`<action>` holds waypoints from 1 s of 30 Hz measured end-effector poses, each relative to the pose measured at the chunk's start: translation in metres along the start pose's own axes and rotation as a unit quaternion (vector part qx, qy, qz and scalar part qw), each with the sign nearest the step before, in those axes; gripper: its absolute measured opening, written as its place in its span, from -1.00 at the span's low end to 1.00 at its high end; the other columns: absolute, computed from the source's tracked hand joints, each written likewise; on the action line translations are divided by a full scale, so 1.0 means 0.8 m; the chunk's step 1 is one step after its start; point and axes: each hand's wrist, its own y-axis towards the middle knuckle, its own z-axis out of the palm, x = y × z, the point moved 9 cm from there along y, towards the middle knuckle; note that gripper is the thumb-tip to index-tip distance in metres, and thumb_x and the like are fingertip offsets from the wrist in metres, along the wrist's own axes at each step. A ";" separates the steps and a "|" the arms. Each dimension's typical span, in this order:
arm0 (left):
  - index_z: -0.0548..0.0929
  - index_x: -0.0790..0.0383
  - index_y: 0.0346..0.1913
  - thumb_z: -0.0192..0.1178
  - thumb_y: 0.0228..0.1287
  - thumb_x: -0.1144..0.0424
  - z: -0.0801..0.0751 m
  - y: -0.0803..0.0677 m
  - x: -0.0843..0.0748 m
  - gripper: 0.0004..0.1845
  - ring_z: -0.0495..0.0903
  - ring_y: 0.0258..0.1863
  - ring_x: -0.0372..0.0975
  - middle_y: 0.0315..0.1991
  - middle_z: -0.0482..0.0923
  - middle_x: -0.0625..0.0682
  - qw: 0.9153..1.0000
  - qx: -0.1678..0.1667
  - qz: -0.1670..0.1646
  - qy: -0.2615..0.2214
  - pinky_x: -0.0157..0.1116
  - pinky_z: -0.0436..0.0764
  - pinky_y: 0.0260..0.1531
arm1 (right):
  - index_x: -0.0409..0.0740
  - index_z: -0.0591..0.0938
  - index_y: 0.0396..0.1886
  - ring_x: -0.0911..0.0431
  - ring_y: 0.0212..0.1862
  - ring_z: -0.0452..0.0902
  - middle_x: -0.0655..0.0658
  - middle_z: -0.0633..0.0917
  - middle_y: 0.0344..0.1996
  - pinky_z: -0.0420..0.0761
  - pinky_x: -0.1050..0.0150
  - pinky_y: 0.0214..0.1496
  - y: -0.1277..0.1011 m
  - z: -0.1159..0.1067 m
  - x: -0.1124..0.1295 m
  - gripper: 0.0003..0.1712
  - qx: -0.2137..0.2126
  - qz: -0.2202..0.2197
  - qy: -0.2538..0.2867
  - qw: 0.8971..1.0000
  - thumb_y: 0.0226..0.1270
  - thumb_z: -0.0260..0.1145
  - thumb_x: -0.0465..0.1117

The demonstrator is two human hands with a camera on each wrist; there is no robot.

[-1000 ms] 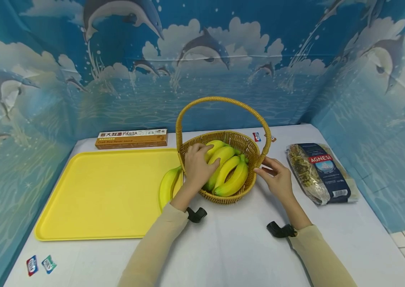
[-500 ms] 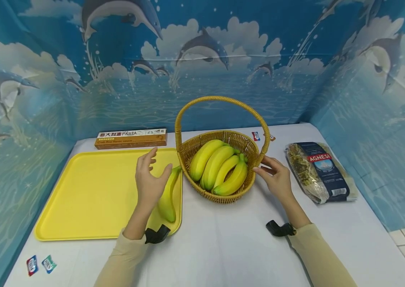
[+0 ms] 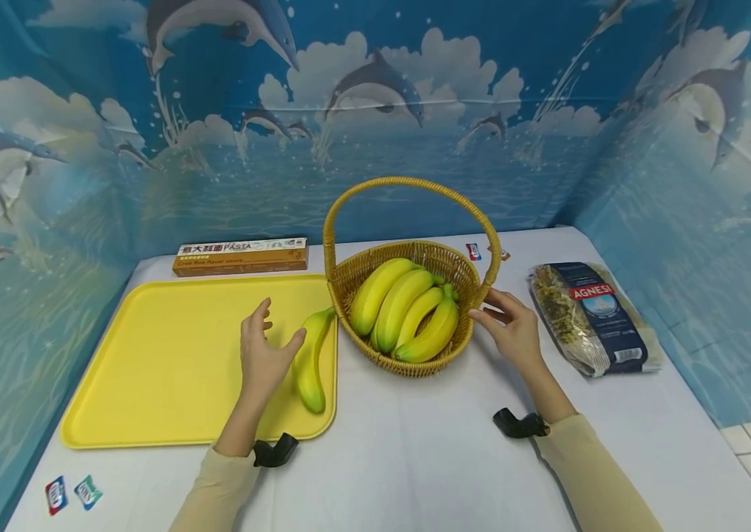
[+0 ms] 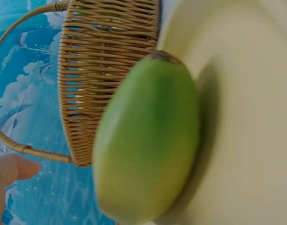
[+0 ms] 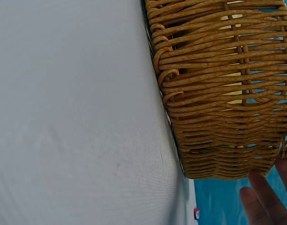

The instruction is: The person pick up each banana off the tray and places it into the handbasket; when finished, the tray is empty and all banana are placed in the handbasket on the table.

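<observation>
Left hand (image 3: 261,358) hovered over the yellow tray (image 3: 169,362), fingers (image 3: 262,314) spread and relaxed, gripping nothing. Thumb lay against or just beside the single banana (image 3: 311,357); contact could not be told. That banana lay on the tray's right edge, stem end pointing far toward the wicker basket (image 3: 355,277), blunt end near. In the left wrist view the banana (image 4: 148,140) filled the frame, greenish, resting on the tray (image 4: 246,117), with the basket (image 4: 106,70) just beyond it.

Right hand (image 3: 515,332) sat at the basket's right side, fingers loosely extended, fingertips touching or nearly touching the weave below the handle's base. In the right wrist view the fingertips (image 5: 262,199) showed just beside the basket wall (image 5: 218,93), not curled round it.

The basket stood mid-bench, right of the tray, holding a bunch of four bananas (image 3: 405,307).

White bench (image 3: 415,458) also carried a flat pasta box (image 3: 240,256) at the far left behind the tray, a bagged pasta pack (image 3: 591,318) to the right, well apart from the basket, and two small sachets (image 3: 72,493) at the near left corner.
</observation>
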 end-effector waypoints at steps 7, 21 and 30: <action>0.18 0.22 0.49 0.40 0.09 0.12 0.034 -0.004 0.025 -0.07 0.30 0.21 0.13 0.30 0.20 0.31 0.994 0.082 -0.046 0.049 0.12 0.38 0.11 | -0.56 0.57 0.09 0.46 -0.05 0.57 -0.51 0.62 -0.12 0.66 0.29 -0.02 -0.003 -0.002 -0.002 -0.51 -0.005 0.010 0.003 1.000 0.09 0.37 -0.60; 0.47 0.23 0.32 0.35 0.12 0.14 0.045 -0.005 0.047 -0.33 0.50 -0.01 0.07 -0.02 0.54 0.25 0.994 0.060 -0.053 0.081 0.11 0.20 0.13 | -0.56 0.56 0.09 0.46 -0.03 0.58 -0.51 0.62 -0.12 0.66 0.27 -0.02 0.000 -0.001 -0.001 -0.51 0.001 -0.001 0.002 1.000 0.10 0.37 -0.58; 0.47 0.23 0.33 0.32 0.14 0.20 0.019 0.000 0.039 -0.36 0.46 -0.11 -0.01 -0.01 0.51 0.23 0.997 0.023 -0.064 0.039 -0.16 0.40 -0.15 | -0.55 0.57 0.09 0.47 -0.04 0.57 -0.50 0.62 -0.13 0.67 0.32 -0.04 0.000 0.001 -0.001 -0.51 -0.002 -0.002 -0.003 1.000 0.09 0.38 -0.59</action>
